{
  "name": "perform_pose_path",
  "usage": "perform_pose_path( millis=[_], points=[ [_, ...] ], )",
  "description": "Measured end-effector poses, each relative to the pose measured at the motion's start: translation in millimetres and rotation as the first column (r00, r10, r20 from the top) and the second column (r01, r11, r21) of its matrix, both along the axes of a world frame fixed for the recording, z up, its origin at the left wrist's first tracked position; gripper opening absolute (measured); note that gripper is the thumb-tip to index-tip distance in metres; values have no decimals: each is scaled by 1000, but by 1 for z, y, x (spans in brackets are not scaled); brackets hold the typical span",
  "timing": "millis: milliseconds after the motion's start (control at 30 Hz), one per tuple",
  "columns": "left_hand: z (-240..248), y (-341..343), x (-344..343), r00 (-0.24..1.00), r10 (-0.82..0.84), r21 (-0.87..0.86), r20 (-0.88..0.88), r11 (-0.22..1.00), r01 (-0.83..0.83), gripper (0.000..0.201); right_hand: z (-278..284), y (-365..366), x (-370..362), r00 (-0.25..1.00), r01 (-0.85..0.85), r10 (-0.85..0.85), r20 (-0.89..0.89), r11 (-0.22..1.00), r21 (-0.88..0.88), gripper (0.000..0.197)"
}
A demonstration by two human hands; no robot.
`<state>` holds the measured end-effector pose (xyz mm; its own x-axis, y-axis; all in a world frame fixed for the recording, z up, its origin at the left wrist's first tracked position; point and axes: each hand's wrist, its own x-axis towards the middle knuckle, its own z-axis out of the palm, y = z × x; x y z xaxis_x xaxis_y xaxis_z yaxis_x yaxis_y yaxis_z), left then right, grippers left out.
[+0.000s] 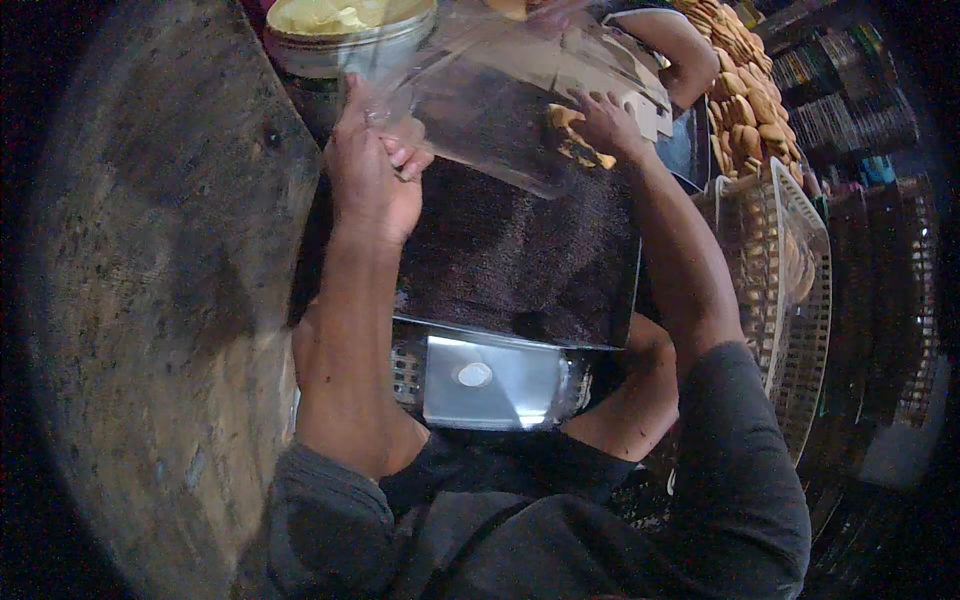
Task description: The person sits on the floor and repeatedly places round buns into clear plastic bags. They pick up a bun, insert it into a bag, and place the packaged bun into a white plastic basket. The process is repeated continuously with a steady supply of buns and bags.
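My left hand (372, 165) grips the left edge of a clear plastic bag (490, 110) and holds it up. My right hand (600, 125) reaches into the bag's right side, its fingers closed around a few golden biscuits (578, 140). Below both hands lies a large dark metal tray (510, 260) with a shiny front rim. Both forearms rise from the lower edge, in dark grey sleeves pushed up to the elbow.
A metal bowl of pale yellow dough (345, 28) stands at the top. A white plastic basket (795, 290) of biscuits sits at the right, with stacked biscuits (745, 100) above it. Another person's arm (680, 50) shows at the top. A worn wooden surface (160, 300) fills the left.
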<state>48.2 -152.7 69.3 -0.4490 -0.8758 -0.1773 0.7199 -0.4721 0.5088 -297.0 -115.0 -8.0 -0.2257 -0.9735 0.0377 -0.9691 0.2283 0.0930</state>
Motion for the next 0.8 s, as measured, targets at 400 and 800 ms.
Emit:
perform_pose_path(
  millis=[400,800],
  points=[
    [0,-4,10,997,56,-94,53,994,-51,38,-35,-28,29,955,-181,188,-231,982,53,31],
    [-8,1,-2,997,-82,-82,-7,993,81,39,-76,112,49,863,282,4,504,826,-488,53]
  ],
)
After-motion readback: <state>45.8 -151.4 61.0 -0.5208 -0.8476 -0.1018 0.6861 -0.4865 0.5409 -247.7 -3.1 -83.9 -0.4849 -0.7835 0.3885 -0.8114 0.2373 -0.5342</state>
